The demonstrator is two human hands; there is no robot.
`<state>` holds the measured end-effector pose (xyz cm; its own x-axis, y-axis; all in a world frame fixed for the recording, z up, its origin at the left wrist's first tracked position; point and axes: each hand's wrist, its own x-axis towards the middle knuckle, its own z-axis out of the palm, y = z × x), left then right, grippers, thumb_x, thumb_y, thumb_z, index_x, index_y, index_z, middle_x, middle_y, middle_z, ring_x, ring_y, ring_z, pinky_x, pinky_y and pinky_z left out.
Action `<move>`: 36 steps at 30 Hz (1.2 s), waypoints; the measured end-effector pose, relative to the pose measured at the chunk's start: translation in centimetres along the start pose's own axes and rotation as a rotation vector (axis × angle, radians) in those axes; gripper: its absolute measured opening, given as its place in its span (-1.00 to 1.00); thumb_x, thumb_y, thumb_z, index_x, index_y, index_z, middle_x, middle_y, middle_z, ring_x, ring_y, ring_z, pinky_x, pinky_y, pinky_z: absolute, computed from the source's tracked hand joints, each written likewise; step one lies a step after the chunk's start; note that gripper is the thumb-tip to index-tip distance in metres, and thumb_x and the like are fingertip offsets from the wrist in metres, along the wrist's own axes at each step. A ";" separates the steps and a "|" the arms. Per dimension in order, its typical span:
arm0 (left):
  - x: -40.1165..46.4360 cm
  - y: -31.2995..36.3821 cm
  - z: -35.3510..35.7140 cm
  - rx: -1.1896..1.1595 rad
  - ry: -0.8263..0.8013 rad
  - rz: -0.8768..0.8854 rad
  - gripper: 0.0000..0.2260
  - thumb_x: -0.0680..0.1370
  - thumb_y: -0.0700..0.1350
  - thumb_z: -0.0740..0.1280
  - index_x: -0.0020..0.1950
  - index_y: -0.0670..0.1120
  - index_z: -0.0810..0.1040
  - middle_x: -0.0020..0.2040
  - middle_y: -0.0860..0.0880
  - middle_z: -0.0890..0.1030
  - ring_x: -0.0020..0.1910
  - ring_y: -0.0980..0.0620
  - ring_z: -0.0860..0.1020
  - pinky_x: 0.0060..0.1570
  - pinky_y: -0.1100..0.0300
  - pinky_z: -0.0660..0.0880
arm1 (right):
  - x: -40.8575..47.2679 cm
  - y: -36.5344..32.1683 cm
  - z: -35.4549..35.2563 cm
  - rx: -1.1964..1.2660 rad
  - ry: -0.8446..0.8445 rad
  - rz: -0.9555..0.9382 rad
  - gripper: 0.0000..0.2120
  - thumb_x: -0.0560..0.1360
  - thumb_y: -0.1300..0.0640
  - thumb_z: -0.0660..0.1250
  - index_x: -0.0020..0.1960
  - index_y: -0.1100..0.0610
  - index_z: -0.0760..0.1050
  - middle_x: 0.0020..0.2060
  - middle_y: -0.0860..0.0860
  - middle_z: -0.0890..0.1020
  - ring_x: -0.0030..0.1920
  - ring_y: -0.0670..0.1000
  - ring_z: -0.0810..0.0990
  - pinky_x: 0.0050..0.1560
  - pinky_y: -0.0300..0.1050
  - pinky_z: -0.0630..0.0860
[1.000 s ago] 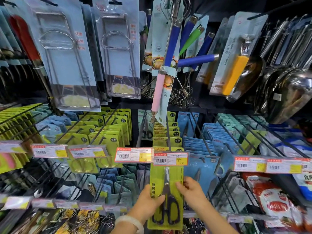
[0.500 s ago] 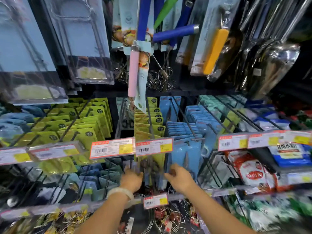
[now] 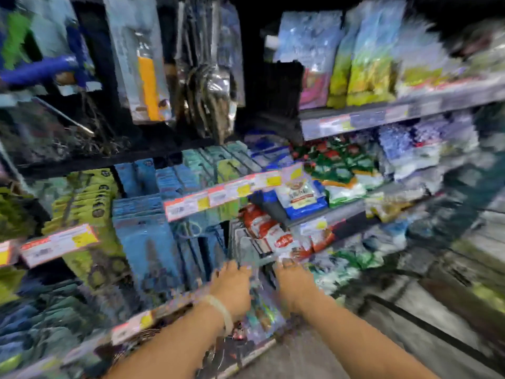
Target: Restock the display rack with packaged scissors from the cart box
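Two hands are extended side by side toward the lower pegs of the display rack (image 3: 191,206). The left hand (image 3: 232,288), banded at the wrist, and the right hand (image 3: 293,285) are heavily blurred; their grip cannot be told. Green packaged scissors (image 3: 84,198) are hung at the rack's left, blue packs (image 3: 142,231) beside them.
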<state>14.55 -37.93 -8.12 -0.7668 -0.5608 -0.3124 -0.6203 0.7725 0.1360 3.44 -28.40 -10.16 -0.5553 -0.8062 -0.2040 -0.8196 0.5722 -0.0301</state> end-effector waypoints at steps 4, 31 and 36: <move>2.0 12.7 -0.2 0.070 0.034 0.161 -0.44 0.54 -0.07 0.24 0.50 -0.13 0.12 0.47 -0.18 0.17 0.46 -0.21 0.15 0.44 -0.08 0.14 | -5.0 12.4 -0.7 -0.023 0.090 0.128 -0.58 0.52 0.10 0.21 0.34 0.16 0.26 0.27 0.17 0.41 0.31 0.16 0.36 0.26 0.01 0.33; 20.3 64.7 3.5 0.306 -0.133 0.814 -0.54 0.53 -0.11 0.27 0.42 -0.11 0.26 0.43 -0.16 0.25 0.43 -0.19 0.20 0.42 -0.09 0.19 | -13.7 62.5 -0.1 0.237 -0.113 0.905 -0.55 0.51 0.05 0.26 0.34 0.16 0.27 0.28 0.16 0.38 0.31 0.21 0.35 0.26 0.10 0.36; 27.2 70.3 4.0 0.302 -0.197 0.839 -0.53 0.54 -0.12 0.25 0.42 -0.12 0.24 0.43 -0.17 0.26 0.41 -0.19 0.23 0.39 -0.09 0.24 | -9.8 69.8 0.7 0.314 -0.103 0.960 -0.57 0.51 0.10 0.25 0.33 0.18 0.29 0.28 0.17 0.39 0.29 0.20 0.38 0.23 0.08 0.41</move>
<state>-49.23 2.28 -10.85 -0.8877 0.2596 -0.3802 0.2187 0.9645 0.1479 -48.24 19.54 -10.92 -0.9325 0.0234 -0.3605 0.0489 0.9969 -0.0619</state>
